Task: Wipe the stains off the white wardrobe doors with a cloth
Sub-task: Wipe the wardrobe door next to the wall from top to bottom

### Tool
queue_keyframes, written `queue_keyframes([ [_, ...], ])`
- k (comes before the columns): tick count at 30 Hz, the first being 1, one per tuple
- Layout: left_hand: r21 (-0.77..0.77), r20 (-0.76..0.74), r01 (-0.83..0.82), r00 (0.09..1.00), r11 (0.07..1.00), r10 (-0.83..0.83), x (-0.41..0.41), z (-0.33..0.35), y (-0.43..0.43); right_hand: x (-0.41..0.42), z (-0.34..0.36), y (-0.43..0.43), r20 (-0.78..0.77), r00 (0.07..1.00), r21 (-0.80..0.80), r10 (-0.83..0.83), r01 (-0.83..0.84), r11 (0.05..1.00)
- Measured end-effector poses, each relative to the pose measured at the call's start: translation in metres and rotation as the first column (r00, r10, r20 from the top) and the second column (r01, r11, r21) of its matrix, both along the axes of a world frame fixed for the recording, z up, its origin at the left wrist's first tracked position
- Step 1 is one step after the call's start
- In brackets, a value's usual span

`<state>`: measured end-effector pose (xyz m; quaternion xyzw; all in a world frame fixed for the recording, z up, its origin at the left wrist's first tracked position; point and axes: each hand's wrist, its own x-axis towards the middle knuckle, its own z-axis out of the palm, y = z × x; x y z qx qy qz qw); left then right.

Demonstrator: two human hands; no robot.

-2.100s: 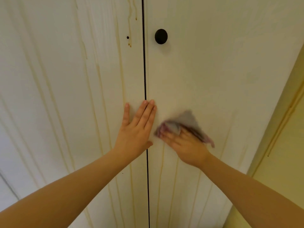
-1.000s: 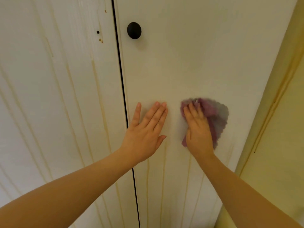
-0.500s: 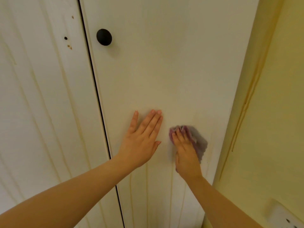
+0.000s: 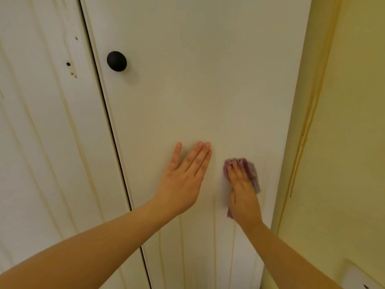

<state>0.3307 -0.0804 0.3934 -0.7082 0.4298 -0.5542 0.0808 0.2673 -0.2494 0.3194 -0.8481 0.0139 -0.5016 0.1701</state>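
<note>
At the far left stood the left-hand white panelled wardrobe door (image 4: 41, 142), its surface run with long, faint yellowish-brown drip streaks (image 4: 31, 113) slanting down the grooves. Near its right edge sat a small dark hole (image 4: 68, 64), with a few brown specks (image 4: 73, 75) just below it. A thin dark gap (image 4: 112, 130) separated this door from the right-hand white wardrobe door (image 4: 198, 80), which carried a round black knob (image 4: 116, 61) close to its left edge, high up.

Lower on the right-hand door, the person's left hand (image 4: 183, 180) lay flat against the panel with straight fingers: the little finger stood slightly apart, the other three were pressed together, and it held nothing. Just beside it, to the right, the right hand (image 4: 243, 195) pressed a crumpled purple-and-grey cloth (image 4: 252, 172) against the same door, fingers laid straight over the cloth, which stuck out past the fingertips and along both sides of the hand. The cloth was slightly blurred. Beneath both hands, pale yellowish vertical streaks (image 4: 181, 247) ran down the door's lower part.

Right of the door rose a pale yellow painted wall (image 4: 350, 122), marked by a long brownish drip line (image 4: 308, 126) near the wardrobe's edge. In the bottom right corner a white wall plate (image 4: 360, 277) was partly in view.
</note>
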Motion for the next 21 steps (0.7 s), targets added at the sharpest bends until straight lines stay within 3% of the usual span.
queue_keyframes([
  [4, 0.018, -0.002, 0.013, 1.0, 1.0, -0.013, -0.003, -0.002, -0.012, 0.01, 0.059, -0.011, 0.09, 0.992, 0.085, -0.089, 0.082, 0.993],
  [8, 0.011, 0.002, 0.019, 1.0, 1.0, -0.019, -0.005, -0.006, -0.016, 0.001, -0.019, 0.001, 0.0, 0.996, 0.081, -0.087, 0.086, 0.993],
  [10, 0.004, 0.012, 0.018, 1.0, 1.0, -0.018, -0.002, -0.003, -0.014, -0.01, -0.026, -0.003, -0.034, 0.999, 0.054, -0.03, 0.032, 0.998],
  [14, -0.002, -0.014, 0.035, 0.999, 0.999, -0.035, 0.001, -0.001, -0.017, -0.007, 0.045, -0.032, 0.016, 0.996, 0.264, -0.092, 0.085, 0.961],
  [16, -0.004, -0.026, 0.042, 0.999, 0.999, -0.042, 0.0, -0.001, -0.02, -0.003, 0.058, -0.037, 0.04, 0.991, 0.223, -0.132, 0.12, 0.967],
  [21, -0.037, -0.031, 0.036, 0.999, 0.999, -0.037, 0.002, 0.0, -0.014, -0.014, -0.007, -0.031, -0.099, 0.984, 0.205, -0.151, 0.168, 0.964],
])
